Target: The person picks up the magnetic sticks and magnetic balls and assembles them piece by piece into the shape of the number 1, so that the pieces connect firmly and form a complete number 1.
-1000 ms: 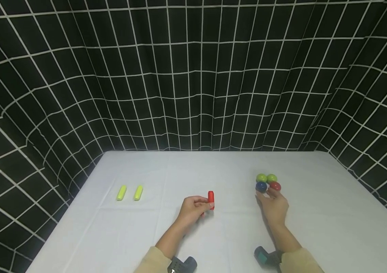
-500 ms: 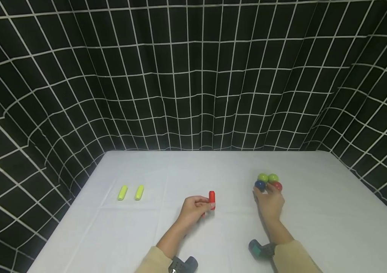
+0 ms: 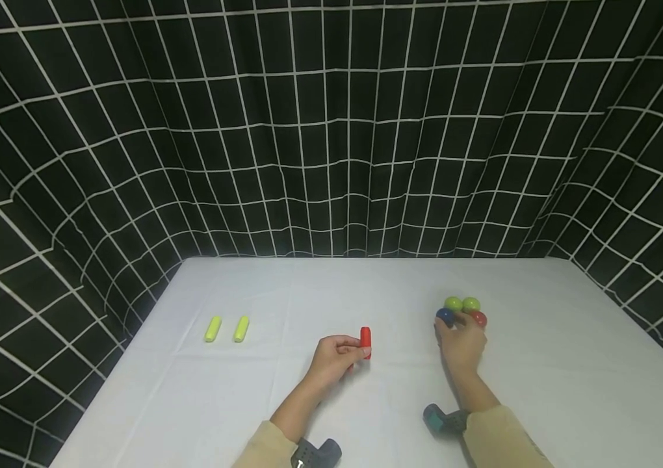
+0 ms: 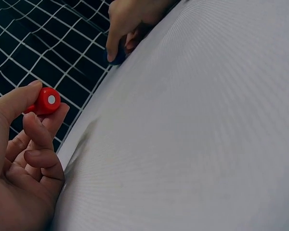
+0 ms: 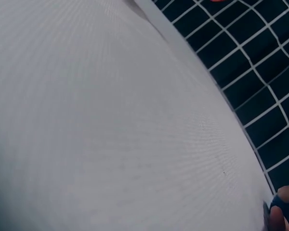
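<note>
My left hand (image 3: 334,361) pinches a short red stick (image 3: 365,335) upright between thumb and fingers over the middle of the table. In the left wrist view this red stick (image 4: 49,100) shows a pale round spot on its end, and more red shows beside it, partly hidden by the thumb. At the right, my right hand (image 3: 463,348) grips a glossy blue ball (image 3: 445,315) between thumb and fingers. The right wrist view catches only fingertips (image 5: 277,219) and part of the blue ball at its lower corner. A red ball (image 3: 479,318) sits just right of those fingers.
Behind the blue ball stand two green balls, one at the left (image 3: 453,303) and one at the right (image 3: 471,303). Two yellow sticks, a left one (image 3: 212,329) and a right one (image 3: 241,329), lie apart on the white table (image 3: 238,396). A black gridded curtain (image 3: 331,130) surrounds the table.
My right hand has shifted slightly left with the blue ball, widening the gap to the red ball. My left hand keeps its hold on the red stick. The head view has turned slightly.
</note>
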`<move>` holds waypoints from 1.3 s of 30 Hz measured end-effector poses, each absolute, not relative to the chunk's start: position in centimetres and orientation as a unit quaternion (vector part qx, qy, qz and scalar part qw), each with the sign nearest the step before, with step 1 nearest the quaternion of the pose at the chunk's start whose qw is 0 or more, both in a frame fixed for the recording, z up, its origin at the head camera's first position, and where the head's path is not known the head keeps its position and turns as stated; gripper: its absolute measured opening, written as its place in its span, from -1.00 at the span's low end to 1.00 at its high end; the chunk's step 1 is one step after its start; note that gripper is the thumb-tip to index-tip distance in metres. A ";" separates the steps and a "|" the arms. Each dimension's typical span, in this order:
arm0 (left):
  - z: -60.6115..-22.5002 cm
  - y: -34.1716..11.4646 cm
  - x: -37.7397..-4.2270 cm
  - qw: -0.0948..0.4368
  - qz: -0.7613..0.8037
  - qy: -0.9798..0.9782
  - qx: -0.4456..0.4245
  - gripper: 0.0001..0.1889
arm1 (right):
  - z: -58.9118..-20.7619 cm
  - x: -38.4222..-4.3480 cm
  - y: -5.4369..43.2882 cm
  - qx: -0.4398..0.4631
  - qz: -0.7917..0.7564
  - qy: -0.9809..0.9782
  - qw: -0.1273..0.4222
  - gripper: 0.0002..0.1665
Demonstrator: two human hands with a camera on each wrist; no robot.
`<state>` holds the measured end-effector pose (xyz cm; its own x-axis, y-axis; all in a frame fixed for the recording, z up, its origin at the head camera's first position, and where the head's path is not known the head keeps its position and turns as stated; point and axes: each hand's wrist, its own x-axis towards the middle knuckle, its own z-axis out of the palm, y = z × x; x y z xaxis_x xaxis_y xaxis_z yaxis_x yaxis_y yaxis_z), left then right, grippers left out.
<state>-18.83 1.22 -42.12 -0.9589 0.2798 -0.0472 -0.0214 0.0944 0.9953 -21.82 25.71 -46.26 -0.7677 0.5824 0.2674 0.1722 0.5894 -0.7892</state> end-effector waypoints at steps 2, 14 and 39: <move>-42.2 1.2 -18.9 0.114 0.666 0.732 0.088 -0.76 | -46.2 -21.8 25.7 -0.222 0.393 -0.854 0.259 -0.44; -45.5 1.6 -20.9 0.123 0.662 0.736 0.073 -0.70 | -45.7 -21.5 25.3 -0.201 0.405 -0.856 0.250 -0.44; -45.7 3.1 -21.3 0.103 0.623 0.772 0.074 -0.73 | -45.1 -22.2 21.2 -0.192 0.594 -0.769 0.136 -0.48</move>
<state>-21.29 3.06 -45.67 -0.9675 0.2438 -0.0670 -0.0139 0.2136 0.9768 -22.16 21.20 -45.06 -0.8892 0.4571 -0.0187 0.1339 0.2210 -0.9660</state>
